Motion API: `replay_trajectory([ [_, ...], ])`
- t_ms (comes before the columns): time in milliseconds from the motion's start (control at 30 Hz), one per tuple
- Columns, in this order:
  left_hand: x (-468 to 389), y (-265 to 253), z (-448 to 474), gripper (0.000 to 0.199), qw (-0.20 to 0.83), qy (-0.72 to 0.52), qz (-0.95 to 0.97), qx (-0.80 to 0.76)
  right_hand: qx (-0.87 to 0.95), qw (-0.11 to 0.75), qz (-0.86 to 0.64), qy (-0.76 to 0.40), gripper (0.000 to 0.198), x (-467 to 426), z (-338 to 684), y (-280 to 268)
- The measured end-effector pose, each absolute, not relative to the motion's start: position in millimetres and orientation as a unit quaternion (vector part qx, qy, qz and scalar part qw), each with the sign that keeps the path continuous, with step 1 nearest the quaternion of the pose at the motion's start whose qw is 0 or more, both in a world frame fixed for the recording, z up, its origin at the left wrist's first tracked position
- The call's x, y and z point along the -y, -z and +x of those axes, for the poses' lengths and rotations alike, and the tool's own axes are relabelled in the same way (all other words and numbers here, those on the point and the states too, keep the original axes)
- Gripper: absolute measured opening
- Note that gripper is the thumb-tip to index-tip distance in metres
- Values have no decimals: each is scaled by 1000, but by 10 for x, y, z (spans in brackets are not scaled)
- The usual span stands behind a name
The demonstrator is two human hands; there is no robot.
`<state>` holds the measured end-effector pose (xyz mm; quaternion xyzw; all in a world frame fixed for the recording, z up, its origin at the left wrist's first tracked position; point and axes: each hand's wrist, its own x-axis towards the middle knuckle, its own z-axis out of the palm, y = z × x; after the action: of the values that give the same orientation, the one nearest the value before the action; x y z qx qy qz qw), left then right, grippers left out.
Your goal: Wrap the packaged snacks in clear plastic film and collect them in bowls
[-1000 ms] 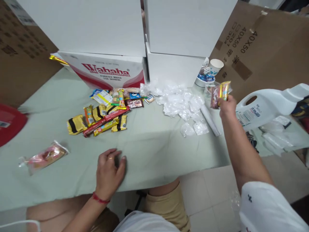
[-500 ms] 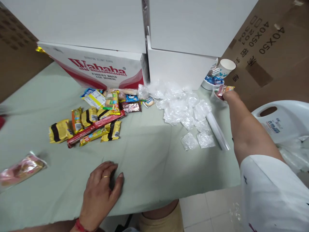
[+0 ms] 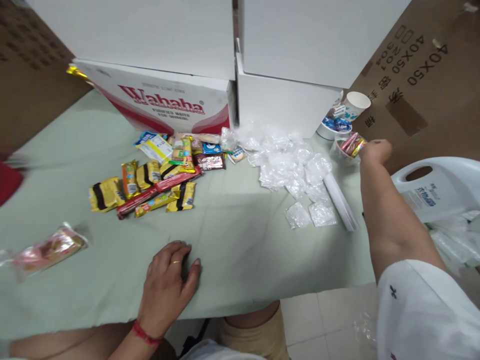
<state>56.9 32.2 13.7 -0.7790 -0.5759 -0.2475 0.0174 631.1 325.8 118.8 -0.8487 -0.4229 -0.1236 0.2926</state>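
Observation:
My left hand (image 3: pixel 168 277) lies on the cloth-covered table near its front edge, holding nothing, with the thumb apart from the curved fingers. My right hand (image 3: pixel 376 151) is stretched out to the far right, just beside a clear plastic tub (image 3: pixel 343 154). Its fingers point away from me and are mostly hidden. Inside the tub are small snacks in red and yellow wrappers (image 3: pixel 352 144). Left of the tub are a heap of clear plastic packets (image 3: pixel 281 160) and a rolled clear plastic sheet (image 3: pixel 340 202). Several wrapped snacks (image 3: pixel 155 187) form a pile at centre left.
A Wahaha carton (image 3: pixel 165 102) and white boxes (image 3: pixel 292 105) line the back. At the far right stand a bowl of blue packets (image 3: pixel 333 131), a paper cup (image 3: pixel 357 104) and a white jug (image 3: pixel 442 187). A pink wrapped snack (image 3: pixel 52 250) lies at left.
My right hand has drawn slightly right, off the tub, and the wrapped snacks in the tub are more exposed. My left hand still rests on the table. The view has shifted a little.

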Motion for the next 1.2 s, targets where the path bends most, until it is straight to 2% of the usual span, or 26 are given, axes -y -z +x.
replay_trajectory([
  [100, -301, -141, 578, 21, -2, 257, -769, 585, 429, 426, -792, 92, 39, -3027, 5858, -1233],
  [167, -288, -137, 583, 21, -10, 262, -762, 592, 487, 516, -704, 4, 31, -2713, 5443, -1236],
  [233, -278, -129, 588, 20, -17, 267, -757, 597, 566, 502, -644, -111, 25, -2326, 5043, -1216],
  [300, -270, -118, 594, 19, -25, 272, -751, 601, 620, 441, -630, -154, 24, -1991, 4739, -1172],
  [400, -262, -97, 600, 18, -31, 276, -746, 605, 652, 402, -639, -71, 26, -1810, 4504, -1084],
  [467, -259, -83, 603, 17, -34, 280, -745, 604, 657, 396, -641, -17, 36, -1913, 4433, -1040],
  [533, -258, -73, 605, 16, -39, 285, -743, 604, 668, 364, -648, -22, 43, -2096, 4371, -1034],
  [600, -258, -68, 610, 14, -42, 287, -741, 606, 670, 332, -662, -42, 29, -2242, 4294, -1069],
  [667, -256, -71, 617, 12, -44, 287, -740, 607, 659, 360, -660, -27, 19, -2277, 4210, -1122],
  [767, -250, -82, 629, 9, -50, 286, -738, 609, 622, 480, -618, -11, 25, -2125, 4108, -1148],
  [900, -240, -99, 636, 10, -59, 281, -735, 614, 562, 512, -646, -72, 25, -1787, 4024, -1011],
  [967, -238, -104, 635, 10, -61, 280, -735, 614, 490, 573, -652, -81, 25, -1634, 3971, -925],
  [1000, -237, -105, 634, 10, -61, 280, -736, 613, 443, 621, -637, -105, 27, -1561, 3928, -890],
  [1067, -237, -107, 636, 10, -61, 283, -738, 610, 369, 686, -582, -235, 33, -1414, 3786, -831],
  [1133, -236, -109, 641, 10, -60, 289, -736, 609, 340, 663, -517, -421, 41, -1268, 3571, -774],
  [1200, -236, -112, 646, 9, -63, 302, -733, 607, 335, 599, -468, -557, 44, -1145, 3321, -700],
])
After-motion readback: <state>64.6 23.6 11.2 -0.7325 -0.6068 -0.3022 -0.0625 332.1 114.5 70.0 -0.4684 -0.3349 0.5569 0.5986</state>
